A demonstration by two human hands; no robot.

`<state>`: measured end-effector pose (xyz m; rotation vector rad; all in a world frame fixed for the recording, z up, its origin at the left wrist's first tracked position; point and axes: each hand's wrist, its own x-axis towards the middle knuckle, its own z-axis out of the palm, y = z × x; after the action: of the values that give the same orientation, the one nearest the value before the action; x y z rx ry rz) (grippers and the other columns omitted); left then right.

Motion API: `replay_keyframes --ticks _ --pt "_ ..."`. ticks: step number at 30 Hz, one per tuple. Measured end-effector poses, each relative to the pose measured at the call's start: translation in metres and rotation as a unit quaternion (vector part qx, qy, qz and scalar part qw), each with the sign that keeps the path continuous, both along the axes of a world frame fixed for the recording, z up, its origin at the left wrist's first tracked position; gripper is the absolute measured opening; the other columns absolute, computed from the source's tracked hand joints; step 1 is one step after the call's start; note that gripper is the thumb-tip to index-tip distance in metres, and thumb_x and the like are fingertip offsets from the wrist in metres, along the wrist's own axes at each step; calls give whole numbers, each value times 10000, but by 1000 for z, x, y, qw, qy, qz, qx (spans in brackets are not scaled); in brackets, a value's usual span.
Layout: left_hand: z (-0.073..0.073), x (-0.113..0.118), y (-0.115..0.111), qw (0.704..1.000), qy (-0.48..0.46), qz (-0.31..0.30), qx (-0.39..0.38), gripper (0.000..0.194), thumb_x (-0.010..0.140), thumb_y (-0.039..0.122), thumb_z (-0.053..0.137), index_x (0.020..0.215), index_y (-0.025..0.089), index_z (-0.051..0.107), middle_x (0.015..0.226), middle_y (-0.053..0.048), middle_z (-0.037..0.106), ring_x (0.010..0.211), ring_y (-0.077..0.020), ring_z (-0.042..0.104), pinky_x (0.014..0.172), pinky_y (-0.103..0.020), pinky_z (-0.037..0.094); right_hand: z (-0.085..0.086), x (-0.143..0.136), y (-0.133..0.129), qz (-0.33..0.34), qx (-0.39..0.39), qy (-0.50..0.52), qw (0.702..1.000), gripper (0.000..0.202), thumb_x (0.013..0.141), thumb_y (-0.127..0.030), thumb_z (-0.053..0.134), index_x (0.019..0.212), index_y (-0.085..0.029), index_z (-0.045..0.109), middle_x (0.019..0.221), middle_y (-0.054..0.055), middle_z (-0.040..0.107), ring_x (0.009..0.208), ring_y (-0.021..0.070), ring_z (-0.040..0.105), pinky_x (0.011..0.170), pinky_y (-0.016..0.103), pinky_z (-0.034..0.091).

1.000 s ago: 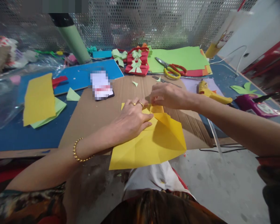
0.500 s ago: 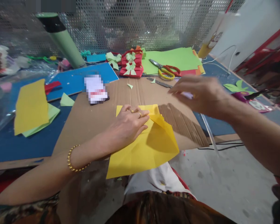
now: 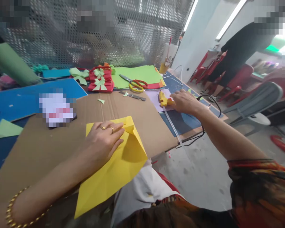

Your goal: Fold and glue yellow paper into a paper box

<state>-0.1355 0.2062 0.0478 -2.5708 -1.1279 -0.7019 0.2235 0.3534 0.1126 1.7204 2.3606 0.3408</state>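
On the cardboard (image 3: 148, 126), L hand (image 3: 101, 137) pressing yellow paper (image 3: 109, 179) w/ fingers extended; R hand (image 3: 185, 102) by glue gun (image 3: 162, 99), can't tell if it's gripping tbh.

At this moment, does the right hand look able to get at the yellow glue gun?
Probably yes: the right hand is at the handle end of the glue gun, which lies on the purple sheet, with nothing visible between them. Whether it has a grip is unclear.

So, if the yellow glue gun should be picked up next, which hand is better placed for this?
Probably the right hand: it is already at the handle of the glue gun, while the left hand lies on the yellow paper, farther away.
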Motion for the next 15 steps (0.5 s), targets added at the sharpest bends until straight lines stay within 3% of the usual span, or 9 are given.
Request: replay_keyframes --ticks 6,12,15 --pt "4 4 -2 1000 7 0 3 245 1104 187 506 1156 169 745 1230 -117 834 1096 -300 746 909 -455 499 -9 -9 1 -43 -24 0 999 414 992 -281 574 1347 -126 721 1261 212 747 1111 318 707 912 389 445" --pt "20 8 -8 997 69 3 -29 224 1110 173 533 1157 142 749 1220 -106 840 1117 -275 741 935 -431 485 0 -2 -20 -53 49 85 994 535 981 -287 553 1464 -64 609 1367 292 670 1078 334 674 813 401 447" --pt "24 10 -9 992 112 30 -56 248 1132 209 518 1181 121 744 1245 -122 833 1084 -274 721 913 -429 475 8 -2 -23 -13 86 214 973 452 906 -330 636 1319 -154 691 1088 163 737 884 256 636 747 378 450"
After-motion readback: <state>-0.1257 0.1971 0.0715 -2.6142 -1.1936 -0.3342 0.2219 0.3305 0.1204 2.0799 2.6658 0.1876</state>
